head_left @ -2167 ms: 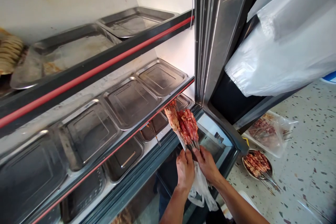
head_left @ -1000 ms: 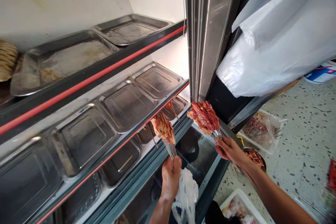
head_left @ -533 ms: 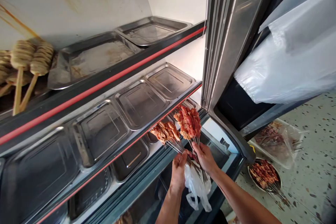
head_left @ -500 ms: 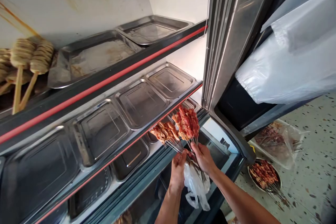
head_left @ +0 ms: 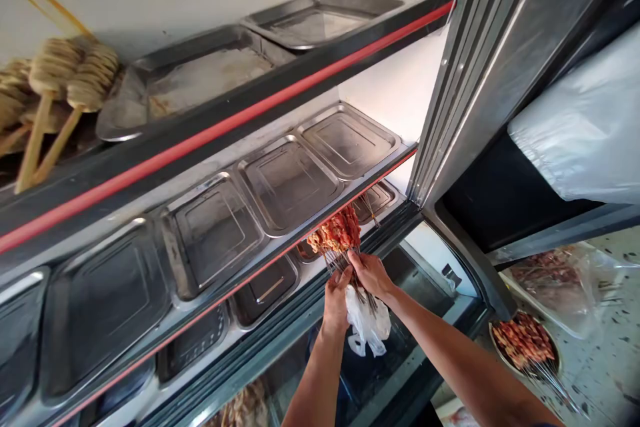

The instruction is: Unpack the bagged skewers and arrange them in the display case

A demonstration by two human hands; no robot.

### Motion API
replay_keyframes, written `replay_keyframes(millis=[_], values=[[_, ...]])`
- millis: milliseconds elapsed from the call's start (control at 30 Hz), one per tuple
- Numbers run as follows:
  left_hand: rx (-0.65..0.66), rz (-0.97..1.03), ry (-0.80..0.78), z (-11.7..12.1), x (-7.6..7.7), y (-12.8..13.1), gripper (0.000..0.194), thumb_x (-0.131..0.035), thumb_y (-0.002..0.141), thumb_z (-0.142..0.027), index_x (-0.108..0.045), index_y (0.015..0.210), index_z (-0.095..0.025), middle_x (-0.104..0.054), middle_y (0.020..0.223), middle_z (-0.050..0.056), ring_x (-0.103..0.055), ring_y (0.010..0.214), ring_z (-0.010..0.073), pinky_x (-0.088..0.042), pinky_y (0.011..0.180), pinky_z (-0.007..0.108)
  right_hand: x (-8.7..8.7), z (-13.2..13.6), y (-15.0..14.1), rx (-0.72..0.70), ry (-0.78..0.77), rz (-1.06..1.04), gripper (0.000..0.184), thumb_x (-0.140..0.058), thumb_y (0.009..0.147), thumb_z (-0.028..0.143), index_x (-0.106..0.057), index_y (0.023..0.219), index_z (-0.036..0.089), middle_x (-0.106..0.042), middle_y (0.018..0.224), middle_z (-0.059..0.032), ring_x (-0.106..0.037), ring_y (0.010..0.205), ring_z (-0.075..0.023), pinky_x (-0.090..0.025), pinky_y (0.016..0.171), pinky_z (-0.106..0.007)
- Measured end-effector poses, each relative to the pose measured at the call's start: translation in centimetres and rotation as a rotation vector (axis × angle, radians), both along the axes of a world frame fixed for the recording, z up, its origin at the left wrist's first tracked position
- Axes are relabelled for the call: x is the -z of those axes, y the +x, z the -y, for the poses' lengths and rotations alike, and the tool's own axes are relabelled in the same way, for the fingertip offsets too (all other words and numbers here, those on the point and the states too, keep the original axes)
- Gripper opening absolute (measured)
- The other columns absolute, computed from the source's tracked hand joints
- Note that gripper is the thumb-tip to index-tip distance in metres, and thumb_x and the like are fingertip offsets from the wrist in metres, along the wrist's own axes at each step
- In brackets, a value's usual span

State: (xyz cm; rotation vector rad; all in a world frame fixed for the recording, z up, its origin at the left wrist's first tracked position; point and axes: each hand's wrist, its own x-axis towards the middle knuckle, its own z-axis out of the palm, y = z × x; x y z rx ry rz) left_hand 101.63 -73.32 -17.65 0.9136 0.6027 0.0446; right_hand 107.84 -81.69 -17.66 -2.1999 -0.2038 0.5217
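Note:
Red and orange meat skewers (head_left: 336, 233) are bunched between my two hands, meat end pointing away from me, just under the front edge of the middle shelf. My left hand (head_left: 339, 290) is closed around the metal sticks on the left of the bunch. Wrapped on the right part of the sticks, my right hand (head_left: 371, 273) has its thumb near the meat. A white plastic bag (head_left: 367, 323) hangs crumpled below the hands around the lower stick ends. Behind the meat, a lower metal tray (head_left: 383, 197) holds a few sticks.
Metal trays (head_left: 287, 180) line the middle shelf. A red-edged upper shelf (head_left: 280, 101) carries more trays and pale food on thick sticks (head_left: 93, 77). White plastic bags (head_left: 590, 127) hang at right. On the floor are a bowl of skewers (head_left: 525, 343) and a bagged meat tray (head_left: 550, 277).
Both hands have moved the skewers inward under the middle shelf, and the two bunches have come together. The camera view has shifted, so the cabinet frame sits farther right.

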Motion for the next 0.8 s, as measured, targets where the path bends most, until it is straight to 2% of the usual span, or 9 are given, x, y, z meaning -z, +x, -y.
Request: replay_keyframes(millis=[133, 300, 367, 467, 567, 667, 733, 800], values=[[-0.002, -0.012, 0.092, -0.2, 1.7, 0.2, 0.040, -0.082, 0.059, -0.040, -0.066, 0.088, -0.017, -0.069, 0.070, 0.000, -0.063, 0.064, 0.0161, -0.048, 0.063, 0.027, 0.6, 0.2, 0.0, -0.081, -0.105, -0.007, 0.048, -0.040, 0.103, 0.042, -0.068, 0.076, 0.015, -0.075, 0.081, -0.0107, -0.070, 0.079, -0.0194, -0.038, 0.061, -0.023], [0.001, -0.065, 0.405, -0.3, 3.1, 0.5, 0.029, -0.073, 0.064, -0.040, -0.065, 0.075, -0.015, -0.064, 0.066, -0.001, -0.058, 0.064, 0.0142, -0.045, 0.061, 0.024, 0.8, 0.5, 0.4, -0.136, -0.273, 0.028, 0.038, -0.039, 0.105, 0.032, -0.069, 0.095, 0.011, -0.076, 0.096, -0.0159, -0.072, 0.093, -0.0225, -0.042, 0.070, -0.025], [0.039, -0.065, 0.435, -0.4, 3.0, 0.5, 0.027, -0.071, 0.065, -0.041, -0.063, 0.070, -0.015, -0.059, 0.060, -0.002, -0.055, 0.060, 0.0134, -0.042, 0.057, 0.024, 0.6, 0.6, 0.6, -0.145, -0.292, 0.014, 0.035, -0.039, 0.104, 0.027, -0.068, 0.092, 0.012, -0.075, 0.095, -0.0164, -0.072, 0.093, -0.0225, -0.044, 0.071, -0.025], [0.058, -0.050, 0.393, -0.5, 2.1, 0.3, 0.028, -0.070, 0.065, -0.042, -0.062, 0.069, -0.015, -0.056, 0.057, -0.003, -0.051, 0.054, 0.0114, -0.040, 0.054, 0.023, 0.1, 0.9, 1.0, -0.112, -0.193, -0.097, 0.034, -0.036, 0.103, 0.024, -0.064, 0.085, 0.014, -0.075, 0.082, -0.0148, -0.073, 0.076, -0.0208, -0.047, 0.064, -0.025], [0.029, -0.043, 0.343, -0.6, 1.2, 0.1, 0.031, -0.074, 0.061, -0.042, -0.061, 0.069, -0.015, -0.057, 0.056, -0.003, -0.048, 0.050, 0.0100, -0.039, 0.051, 0.023, -0.2, 1.3, 1.4, -0.003, 0.082, -0.342, 0.032, -0.031, 0.104, 0.025, -0.056, 0.086, 0.018, -0.069, 0.063, -0.0066, -0.065, 0.050, -0.0177, -0.048, 0.050, -0.025], [0.020, -0.049, 0.255, -0.8, 0.9, 0.0, 0.035, -0.078, 0.058, -0.044, -0.060, 0.068, -0.016, -0.052, 0.049, -0.005, -0.041, 0.042, 0.0078, -0.032, 0.045, 0.022, -0.3, 1.5, 1.6, 0.078, 0.281, -0.443, 0.028, -0.033, 0.103, 0.025, -0.049, 0.081, 0.022, -0.062, 0.054, 0.0004, -0.057, 0.040, -0.0152, -0.044, 0.043, -0.024], [0.028, -0.051, 0.211, -1.0, 1.1, -0.1, 0.037, -0.081, 0.056, -0.044, -0.062, 0.072, -0.016, -0.053, 0.049, -0.006, -0.040, 0.040, 0.0072, -0.030, 0.043, 0.022, -0.5, 1.7, 1.6, 0.086, 0.277, -0.412, 0.029, -0.033, 0.104, 0.026, -0.047, 0.078, 0.023, -0.060, 0.053, 0.0012, -0.054, 0.038, -0.0140, -0.041, 0.041, -0.023], [0.031, -0.060, 0.194, -1.3, 1.4, -0.3, 0.039, -0.083, 0.055, -0.044, -0.064, 0.075, -0.016, -0.055, 0.050, -0.006, -0.042, 0.040, 0.0074, -0.032, 0.044, 0.022, -0.8, 1.9, 1.4, 0.055, 0.176, -0.313, 0.031, -0.032, 0.105, 0.028, -0.049, 0.080, 0.022, -0.064, 0.058, -0.0009, -0.056, 0.040, -0.0137, -0.041, 0.043, -0.023]])
